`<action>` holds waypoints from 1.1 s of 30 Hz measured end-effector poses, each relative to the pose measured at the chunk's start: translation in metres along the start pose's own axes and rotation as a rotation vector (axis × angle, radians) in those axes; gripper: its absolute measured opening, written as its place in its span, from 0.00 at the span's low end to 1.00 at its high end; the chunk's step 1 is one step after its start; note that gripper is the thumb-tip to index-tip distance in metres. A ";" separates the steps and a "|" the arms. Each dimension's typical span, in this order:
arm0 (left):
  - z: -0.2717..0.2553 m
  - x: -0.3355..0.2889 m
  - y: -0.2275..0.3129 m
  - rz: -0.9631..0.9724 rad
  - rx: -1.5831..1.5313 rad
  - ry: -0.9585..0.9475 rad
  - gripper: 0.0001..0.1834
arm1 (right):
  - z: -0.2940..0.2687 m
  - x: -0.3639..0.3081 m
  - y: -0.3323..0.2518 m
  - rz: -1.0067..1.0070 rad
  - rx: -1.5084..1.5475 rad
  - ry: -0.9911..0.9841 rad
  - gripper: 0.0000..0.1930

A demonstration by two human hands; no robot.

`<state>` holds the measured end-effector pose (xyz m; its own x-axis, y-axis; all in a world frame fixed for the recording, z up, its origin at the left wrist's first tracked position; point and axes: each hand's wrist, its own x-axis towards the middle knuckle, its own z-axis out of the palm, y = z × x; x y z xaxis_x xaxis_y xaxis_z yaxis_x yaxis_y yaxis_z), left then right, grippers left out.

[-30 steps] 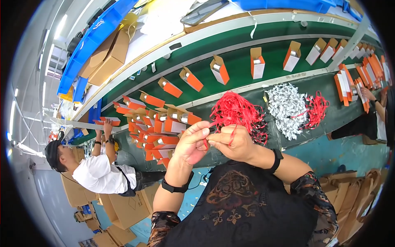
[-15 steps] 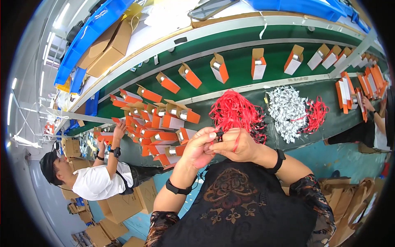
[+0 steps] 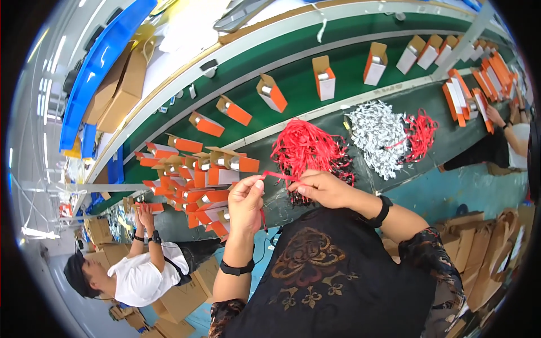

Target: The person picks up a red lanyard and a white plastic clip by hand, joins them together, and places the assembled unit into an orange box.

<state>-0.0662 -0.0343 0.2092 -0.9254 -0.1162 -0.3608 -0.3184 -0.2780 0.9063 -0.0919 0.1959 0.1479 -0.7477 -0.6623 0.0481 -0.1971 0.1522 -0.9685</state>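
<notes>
A narrow red strap point(image 3: 280, 176) is stretched between my two hands above the table's near edge. My left hand point(image 3: 245, 204) pinches one end between thumb and finger, and a loose tail hangs below it. My right hand point(image 3: 327, 189) has its fingers closed on the other end. Just beyond my hands lies a heap of red straps point(image 3: 304, 143) with black ends. To its right are a pile of white straps point(image 3: 376, 135) and a smaller red bunch point(image 3: 421, 135).
Many open orange-and-white boxes point(image 3: 197, 174) crowd the table at left. More boxes point(image 3: 325, 79) stand along the green conveyor point(image 3: 298, 62). A co-worker point(image 3: 143, 270) is at left; another person's arm point(image 3: 507, 132) reaches toward boxes point(image 3: 459, 98) at right. Cardboard point(image 3: 479, 248) stands behind at right.
My hands have moved apart, drawing the red strap out between them; earlier they were together around a small black part. The view has shifted, and the left co-worker's hands have lowered.
</notes>
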 end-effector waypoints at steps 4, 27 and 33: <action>-0.004 0.004 -0.025 -0.069 -0.161 -0.217 0.07 | -0.010 -0.004 -0.023 0.171 0.785 -0.053 0.17; 0.029 -0.001 -0.059 -0.319 0.279 -0.089 0.12 | -0.112 -0.064 0.150 0.608 -0.789 0.286 0.06; 0.019 0.002 -0.043 -0.373 0.158 -0.073 0.16 | -0.143 -0.088 0.219 0.460 -1.277 0.070 0.08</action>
<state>-0.0582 -0.0040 0.1738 -0.7511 0.0346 -0.6592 -0.6569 -0.1374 0.7413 -0.1603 0.3921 -0.0333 -0.9275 -0.3350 -0.1659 -0.3394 0.9407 -0.0021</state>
